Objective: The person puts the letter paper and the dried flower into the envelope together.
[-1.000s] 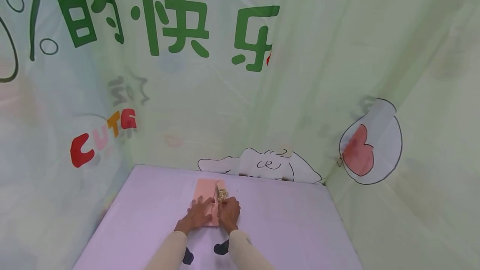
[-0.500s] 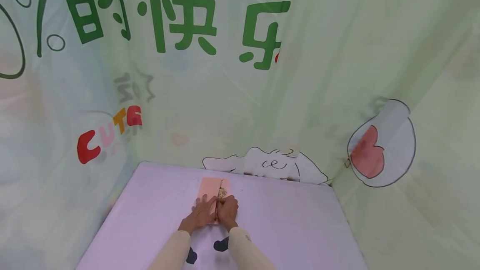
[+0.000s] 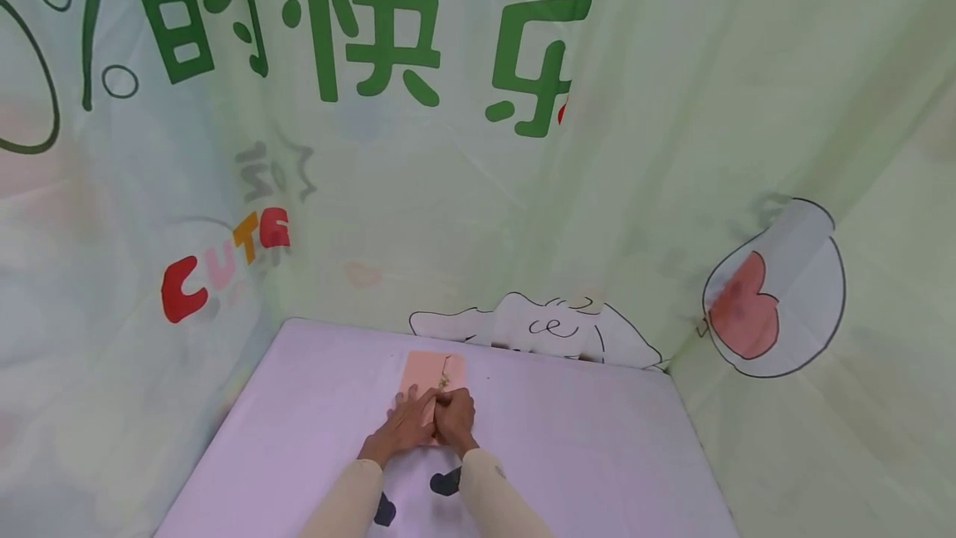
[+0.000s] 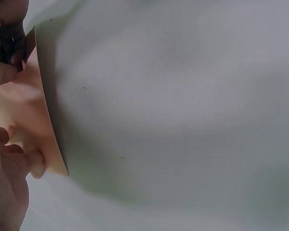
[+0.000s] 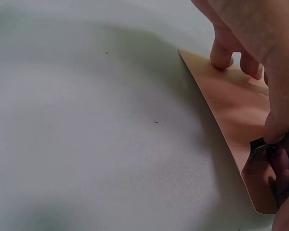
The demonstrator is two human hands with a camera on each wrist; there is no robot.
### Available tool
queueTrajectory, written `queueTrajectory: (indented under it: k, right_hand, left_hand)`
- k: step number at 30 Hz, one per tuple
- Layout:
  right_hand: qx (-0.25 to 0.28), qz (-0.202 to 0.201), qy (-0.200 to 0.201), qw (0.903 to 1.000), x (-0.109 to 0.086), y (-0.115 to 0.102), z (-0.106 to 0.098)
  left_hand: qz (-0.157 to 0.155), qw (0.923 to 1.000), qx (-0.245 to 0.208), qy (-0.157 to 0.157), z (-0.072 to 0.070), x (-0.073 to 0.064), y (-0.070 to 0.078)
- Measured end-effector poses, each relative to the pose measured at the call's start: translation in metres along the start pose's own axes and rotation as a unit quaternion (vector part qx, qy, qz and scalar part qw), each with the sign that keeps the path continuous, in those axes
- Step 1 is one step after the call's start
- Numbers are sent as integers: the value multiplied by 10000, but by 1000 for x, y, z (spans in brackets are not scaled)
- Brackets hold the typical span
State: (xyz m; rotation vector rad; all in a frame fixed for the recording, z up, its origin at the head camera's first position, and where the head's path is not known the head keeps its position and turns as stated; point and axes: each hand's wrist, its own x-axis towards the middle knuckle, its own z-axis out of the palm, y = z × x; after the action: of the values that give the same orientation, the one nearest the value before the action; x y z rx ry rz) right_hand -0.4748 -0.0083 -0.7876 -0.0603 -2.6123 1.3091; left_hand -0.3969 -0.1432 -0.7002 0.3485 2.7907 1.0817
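Observation:
A flat pink paper envelope (image 3: 424,368) with a lengthwise slit lies on the table under both hands. My left hand (image 3: 411,422) presses on its left part with fingers spread. In the right wrist view, the left fingers rest on the envelope (image 5: 226,103) and the thumb touches the edge of the slit. My right hand (image 3: 456,415) is curled at the slit, pinching a small pale-gold clustered piece (image 3: 444,381). Only a little of that piece shows ahead of the fingertips. In the left wrist view, the hands cover much of the envelope (image 4: 29,110).
A lilac-covered table (image 3: 590,438) surrounds the envelope. Printed curtains (image 3: 635,189) enclose it at the back and both sides. Dark shapes (image 3: 446,482) show beside the sleeves. Tiny dark specks (image 5: 156,122) dot the tabletop.
The pale-gold piece, well visible a second ago, now shows only as a small bit at the slit. Both hands have drawn closer together, and the view has shifted slightly.

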Motion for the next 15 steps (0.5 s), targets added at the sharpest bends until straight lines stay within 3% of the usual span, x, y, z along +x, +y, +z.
queueTrajectory:
  k: [5,10,15]
  right_hand:
    - [169,121,-165,9996,-4,-13,-14]
    - [201,161,-398,9989,-5,-18,-23]
    - [169,387,-561,9975,-1,-16,-19]
  left_hand:
    - [-152,9999,13,-75,-3,0,3]
    - [-99,9999,61,-42,-2,0,3]
    - [-132,9999,40,-48,1,1,-1]
